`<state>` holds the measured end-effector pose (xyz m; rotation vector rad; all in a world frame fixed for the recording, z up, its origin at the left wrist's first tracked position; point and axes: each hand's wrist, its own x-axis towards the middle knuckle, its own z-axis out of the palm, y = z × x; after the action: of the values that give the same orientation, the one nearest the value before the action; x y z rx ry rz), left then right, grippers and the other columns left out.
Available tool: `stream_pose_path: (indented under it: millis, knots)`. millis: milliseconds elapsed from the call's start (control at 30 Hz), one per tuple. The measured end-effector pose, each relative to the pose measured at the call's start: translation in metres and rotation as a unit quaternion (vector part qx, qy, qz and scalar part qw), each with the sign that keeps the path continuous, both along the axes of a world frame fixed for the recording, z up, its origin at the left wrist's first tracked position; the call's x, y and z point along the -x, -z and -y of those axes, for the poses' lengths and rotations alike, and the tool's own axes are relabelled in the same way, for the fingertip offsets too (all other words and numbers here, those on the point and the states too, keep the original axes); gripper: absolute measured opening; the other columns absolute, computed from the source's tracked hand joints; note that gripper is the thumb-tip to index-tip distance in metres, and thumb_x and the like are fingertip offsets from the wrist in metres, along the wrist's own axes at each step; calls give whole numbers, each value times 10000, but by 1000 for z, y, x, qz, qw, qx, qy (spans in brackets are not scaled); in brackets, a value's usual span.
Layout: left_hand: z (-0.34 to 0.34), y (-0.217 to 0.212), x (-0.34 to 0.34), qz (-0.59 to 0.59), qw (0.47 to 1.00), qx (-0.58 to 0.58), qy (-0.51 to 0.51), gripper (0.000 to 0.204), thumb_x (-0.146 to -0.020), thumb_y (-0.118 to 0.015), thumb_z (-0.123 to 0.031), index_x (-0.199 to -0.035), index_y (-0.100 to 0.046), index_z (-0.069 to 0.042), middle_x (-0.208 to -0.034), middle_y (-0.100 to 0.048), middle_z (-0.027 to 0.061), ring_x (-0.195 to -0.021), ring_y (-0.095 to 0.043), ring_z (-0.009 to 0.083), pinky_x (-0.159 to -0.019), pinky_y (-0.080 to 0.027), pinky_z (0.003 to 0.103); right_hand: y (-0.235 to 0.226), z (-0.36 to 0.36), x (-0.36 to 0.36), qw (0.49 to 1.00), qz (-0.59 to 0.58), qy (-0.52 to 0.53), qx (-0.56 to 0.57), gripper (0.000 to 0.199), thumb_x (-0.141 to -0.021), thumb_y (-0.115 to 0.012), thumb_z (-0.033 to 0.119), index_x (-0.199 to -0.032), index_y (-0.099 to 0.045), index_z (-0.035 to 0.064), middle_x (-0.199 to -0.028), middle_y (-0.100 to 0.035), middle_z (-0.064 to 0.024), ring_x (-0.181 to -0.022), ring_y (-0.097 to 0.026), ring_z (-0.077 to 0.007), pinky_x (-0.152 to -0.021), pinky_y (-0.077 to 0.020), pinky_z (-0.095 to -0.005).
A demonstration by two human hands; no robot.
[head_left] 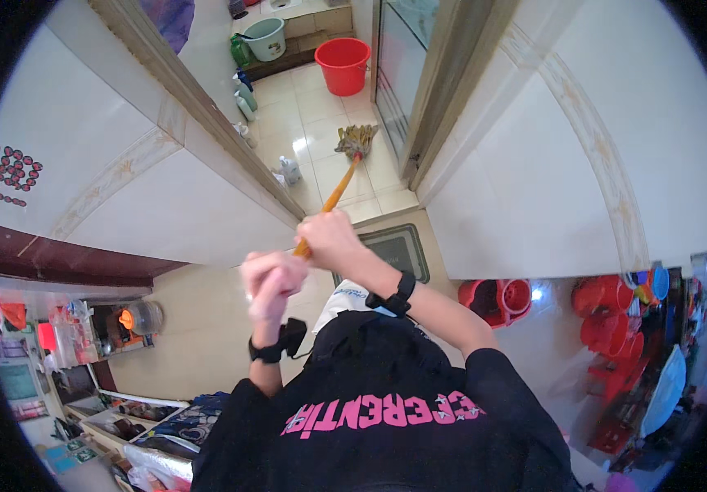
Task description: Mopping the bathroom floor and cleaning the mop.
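Note:
A mop with an orange handle (335,195) reaches forward through a doorway, and its stringy tan head (356,139) rests on the pale tiled floor of the small room beyond. My right hand (330,238) is closed around the near part of the handle. My left hand (271,279) is clenched just below and to the left of it, at the handle's near end, which is hidden inside the fist. Both wrists carry black bands.
A red bucket (343,64) and a pale green basin (267,38) stand at the far end of that room, with bottles (244,97) along its left wall. A dark doormat (394,250) lies at the threshold. Red plastic tubs (501,299) and stools (611,316) crowd the right; cluttered shelves (115,324) sit left.

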<state>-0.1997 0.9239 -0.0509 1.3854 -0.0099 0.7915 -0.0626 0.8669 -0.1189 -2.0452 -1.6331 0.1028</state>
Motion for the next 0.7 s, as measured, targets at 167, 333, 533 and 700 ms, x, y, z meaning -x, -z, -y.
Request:
stream_pose_path:
  millis: [167,333,533,700]
  knots:
    - [14,-43,65,77,993,65,-59,228,-949,-481,-156,-803,-497,19,-503,-379,14,-397,-344,74,-371,-278,255,-17,-5,63,997,14,-72,25,171,-609,-720,266,-667,-686,108,-653,-639,-123,-625,-642,-308,-638,-483,-393]
    - [18,-41,78,-41,865,-230,-443,79,-942,-480,22,-1015,-508,14,-797,-539,87,-492,-480,105,-438,-410,225,13,-29,76,947,-221,-231,-16,108,-607,-664,169,-663,-680,78,-625,-613,-195,-661,-622,-388,-616,-505,-447]
    - [-12,-14,94,-171,891,-108,-406,102,-984,-439,-28,-969,-528,21,-942,-580,125,-634,-585,138,-569,-516,254,60,-49,55,946,-263,-191,14,121,-605,-635,127,-698,-694,78,-683,-633,-199,-681,-621,-396,-623,-505,-474]
    - [-25,34,87,-266,907,-79,-317,169,-963,-380,47,-891,-532,31,-843,-601,113,-670,-629,173,-689,-571,329,93,-58,32,964,-190,-164,85,155,-606,-624,137,-717,-716,80,-695,-641,-217,-702,-640,-389,-671,-529,-462]
